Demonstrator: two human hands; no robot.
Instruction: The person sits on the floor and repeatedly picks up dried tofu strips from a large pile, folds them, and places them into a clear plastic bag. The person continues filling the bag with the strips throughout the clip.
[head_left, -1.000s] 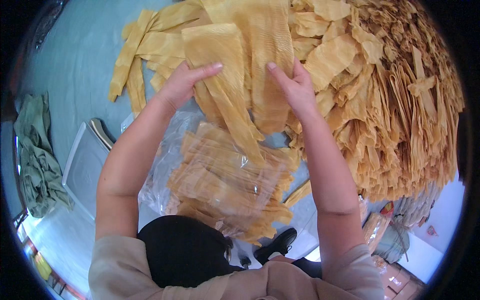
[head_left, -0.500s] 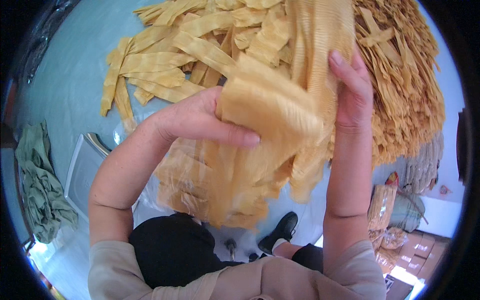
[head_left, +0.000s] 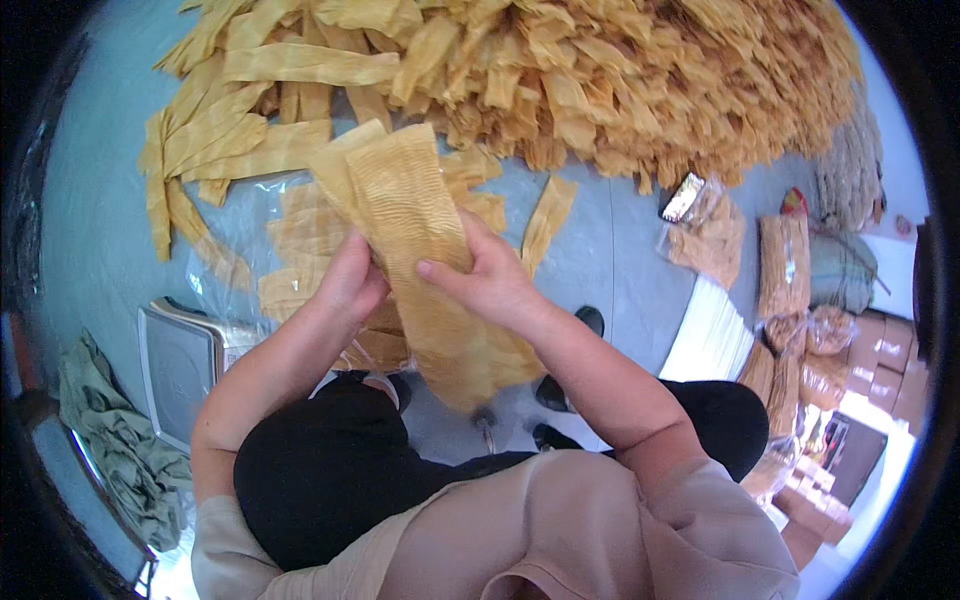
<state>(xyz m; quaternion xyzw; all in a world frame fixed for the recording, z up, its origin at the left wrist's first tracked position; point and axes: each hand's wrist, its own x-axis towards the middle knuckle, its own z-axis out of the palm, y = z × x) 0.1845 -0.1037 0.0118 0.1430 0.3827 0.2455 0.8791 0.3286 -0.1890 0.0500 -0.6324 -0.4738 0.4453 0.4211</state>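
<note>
I hold a bundle of long, wide, wrinkled yellow dried sheets [head_left: 400,185] upright in front of me, its lower ends hanging toward my lap. My left hand [head_left: 350,275] is closed at the bundle's left side, its fingertips partly hidden behind it. My right hand [head_left: 480,270] grips the right edge, thumb across the face and fingers behind. Just beyond and under the bundle, similar sheets [head_left: 300,225] lie on clear plastic [head_left: 225,285]. A large heap of the same yellow strips [head_left: 620,80] fills the top of the view, with looser strips at upper left.
At left are a silver-topped scale [head_left: 180,370] and crumpled green cloth [head_left: 110,435]. At right stand bagged goods [head_left: 780,265], a green sack [head_left: 840,270] and cardboard boxes [head_left: 880,365]. My black-trousered legs [head_left: 300,460] and black shoes [head_left: 555,390] are below.
Both hands have come down and closer together, drawing the sheets off the pile into an upright bundle before me. The view has shifted, showing more of my legs and the goods at right.
</note>
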